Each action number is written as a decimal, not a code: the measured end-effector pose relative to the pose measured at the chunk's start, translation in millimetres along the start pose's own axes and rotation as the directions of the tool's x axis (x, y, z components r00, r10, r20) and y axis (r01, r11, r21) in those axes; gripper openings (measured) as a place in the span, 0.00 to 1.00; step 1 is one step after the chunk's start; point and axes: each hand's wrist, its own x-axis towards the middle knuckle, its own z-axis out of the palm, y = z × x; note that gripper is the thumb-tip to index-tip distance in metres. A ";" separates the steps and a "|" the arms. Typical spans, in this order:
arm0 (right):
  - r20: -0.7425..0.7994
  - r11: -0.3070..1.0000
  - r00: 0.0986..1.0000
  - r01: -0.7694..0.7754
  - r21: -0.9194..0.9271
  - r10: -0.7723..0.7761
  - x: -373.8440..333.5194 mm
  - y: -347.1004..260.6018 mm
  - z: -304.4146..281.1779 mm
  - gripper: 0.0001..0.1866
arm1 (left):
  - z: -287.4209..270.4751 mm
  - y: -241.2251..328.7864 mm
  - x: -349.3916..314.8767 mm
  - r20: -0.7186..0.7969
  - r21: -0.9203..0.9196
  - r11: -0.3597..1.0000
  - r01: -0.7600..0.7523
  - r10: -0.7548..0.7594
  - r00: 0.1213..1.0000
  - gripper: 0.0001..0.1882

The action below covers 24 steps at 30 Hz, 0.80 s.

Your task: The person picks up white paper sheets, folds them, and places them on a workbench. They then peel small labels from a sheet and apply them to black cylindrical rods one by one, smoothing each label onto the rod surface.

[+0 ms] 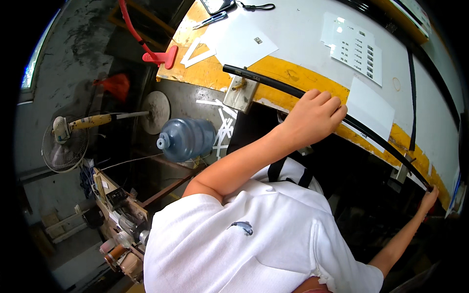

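A long black tube or bar [273, 84] with small light markings near its left end lies along the table's front edge. It looks curved, though the lens bends edges here. My left hand [316, 116] is wrapped over it left of the middle, fingers curled round the far side. At its far right end, my right hand [430, 197] grips it with closed fingers. Below it, partly covered, is a white sheet [373, 110]. A pale block with a brass-coloured fitting [239, 91] sits at the table edge under the tube's left part.
White printed sheets [354, 49] and a blank-looking sheet [244, 41] lie on the grey-white table [298, 29] with its worn yellow edge. A cutter knife [211, 20] is at the back left, near a red clamp [163, 56]. A blue water bottle [190, 139] and paper strips lie below.
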 end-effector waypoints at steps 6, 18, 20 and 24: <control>0.010 0.985 0.993 -0.113 -0.131 0.116 4.9 -12.4 7.4 0.16 | 10.9 8.5 -5.2 -0.079 -0.104 0.994 0.045 -0.054 0.995 0.08; -0.187 0.967 0.982 0.022 0.255 0.027 -5.5 -195.2 -135.3 0.12 | 18.7 19.8 -0.2 -0.093 -0.219 0.975 0.027 -0.048 0.995 0.10; -0.198 0.950 0.980 0.065 0.305 -0.004 -9.7 -235.0 -154.4 0.12 | 18.6 19.5 0.0 -0.065 -0.232 0.972 0.032 -0.048 0.997 0.11; -0.241 0.908 0.962 0.211 0.361 -0.127 -14.6 -299.9 -183.5 0.10 | 14.4 18.4 5.8 -0.039 -0.273 0.961 0.034 -0.046 0.998 0.12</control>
